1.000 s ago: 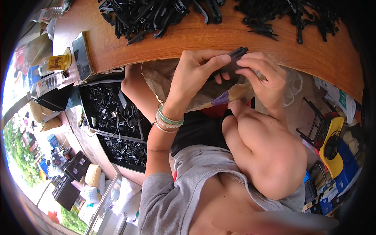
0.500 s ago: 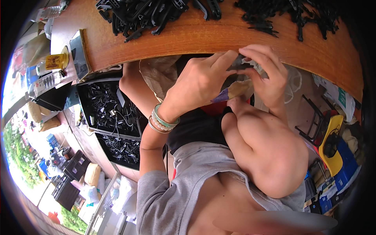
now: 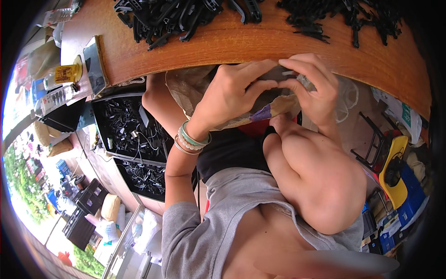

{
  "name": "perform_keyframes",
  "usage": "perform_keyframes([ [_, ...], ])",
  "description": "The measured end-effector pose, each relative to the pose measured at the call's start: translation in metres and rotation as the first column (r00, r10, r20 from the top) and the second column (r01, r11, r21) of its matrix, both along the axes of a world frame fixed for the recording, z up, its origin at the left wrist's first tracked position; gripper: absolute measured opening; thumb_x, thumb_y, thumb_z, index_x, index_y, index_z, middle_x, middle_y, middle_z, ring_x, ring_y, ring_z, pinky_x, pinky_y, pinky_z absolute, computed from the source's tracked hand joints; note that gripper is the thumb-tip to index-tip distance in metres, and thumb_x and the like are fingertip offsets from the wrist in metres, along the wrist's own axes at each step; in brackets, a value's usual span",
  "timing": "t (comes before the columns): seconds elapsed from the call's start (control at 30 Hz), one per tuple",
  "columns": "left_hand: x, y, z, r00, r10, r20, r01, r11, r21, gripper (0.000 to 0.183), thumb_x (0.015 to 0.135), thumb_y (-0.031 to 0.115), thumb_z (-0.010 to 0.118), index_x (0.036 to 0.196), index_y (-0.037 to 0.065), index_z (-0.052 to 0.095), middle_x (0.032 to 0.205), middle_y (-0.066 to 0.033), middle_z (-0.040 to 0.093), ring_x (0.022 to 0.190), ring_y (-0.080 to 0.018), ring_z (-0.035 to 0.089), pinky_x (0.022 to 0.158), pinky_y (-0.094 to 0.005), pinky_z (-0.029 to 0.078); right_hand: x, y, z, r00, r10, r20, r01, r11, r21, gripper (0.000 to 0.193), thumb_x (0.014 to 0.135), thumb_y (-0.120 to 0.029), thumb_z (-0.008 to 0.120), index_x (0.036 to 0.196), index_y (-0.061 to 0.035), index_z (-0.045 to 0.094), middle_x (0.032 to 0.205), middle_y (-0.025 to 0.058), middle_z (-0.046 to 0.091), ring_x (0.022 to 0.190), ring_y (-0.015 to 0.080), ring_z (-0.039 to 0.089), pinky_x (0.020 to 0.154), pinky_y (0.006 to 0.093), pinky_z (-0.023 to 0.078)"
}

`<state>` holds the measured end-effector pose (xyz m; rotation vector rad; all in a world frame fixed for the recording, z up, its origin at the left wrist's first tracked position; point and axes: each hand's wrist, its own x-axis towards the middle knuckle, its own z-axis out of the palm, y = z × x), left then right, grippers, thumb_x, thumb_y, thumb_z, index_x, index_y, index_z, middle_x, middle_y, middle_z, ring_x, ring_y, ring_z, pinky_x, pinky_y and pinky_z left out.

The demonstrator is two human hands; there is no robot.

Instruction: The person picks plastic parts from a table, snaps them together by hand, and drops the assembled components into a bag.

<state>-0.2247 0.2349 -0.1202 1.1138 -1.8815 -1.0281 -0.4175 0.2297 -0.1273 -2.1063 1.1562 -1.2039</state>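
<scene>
While left hand (image 3: 238, 88) is pinching a dark piece (image 3: 278, 73) above the bag (image 3: 183, 87), right hand (image 3: 318, 90) is pinching too, probably steadying.

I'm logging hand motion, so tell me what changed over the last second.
The left hand has turned, showing more of its back. The black piece earlier visible between the fingers is now hard to make out; whether it was released, I cannot tell. The right hand barely moved; the black parts stayed put.

Tabletop (image 3: 200, 55) noted orange-brown with wood grain, piled parts (image 3: 174, 16) black, sack (image 3: 186, 86) tan with purple patch (image 3: 261, 113), shirt (image 3: 220, 200) plain grey, bangle (image 3: 184, 136) pale green.
</scene>
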Motion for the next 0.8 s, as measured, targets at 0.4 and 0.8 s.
perform_keyframes([
  [0.4,0.049,-0.051,-0.016,0.653,0.625,0.428,-0.320,0.740,-0.592,0.012,0.077,0.008,0.069,0.085,0.003,0.062,0.080,-0.0087,0.059,0.076,-0.0286,0.060,0.063,-0.0372,0.048,-0.044,-0.043,-0.020,0.911,-0.352,-0.216,0.333,0.935,-0.121,0.022,0.075,-0.004,0.074,0.094,-0.0046,0.065,0.088,0.0059,0.059,0.079,0.0223,0.056,0.070,0.0313,0.047],
  [0.8,0.020,-0.026,-0.008,0.762,0.639,-0.105,-0.646,0.762,-0.048,0.012,0.080,0.003,0.070,0.085,-0.001,0.060,0.085,-0.0075,0.066,0.070,-0.0157,0.062,0.065,-0.0252,0.049,-0.056,-0.043,-0.006,0.860,-0.432,-0.273,0.396,0.901,-0.177,0.022,0.073,-0.009,0.077,0.091,-0.0056,0.066,0.084,0.0045,0.055,0.077,0.0236,0.053,0.071,0.0342,0.045],
])
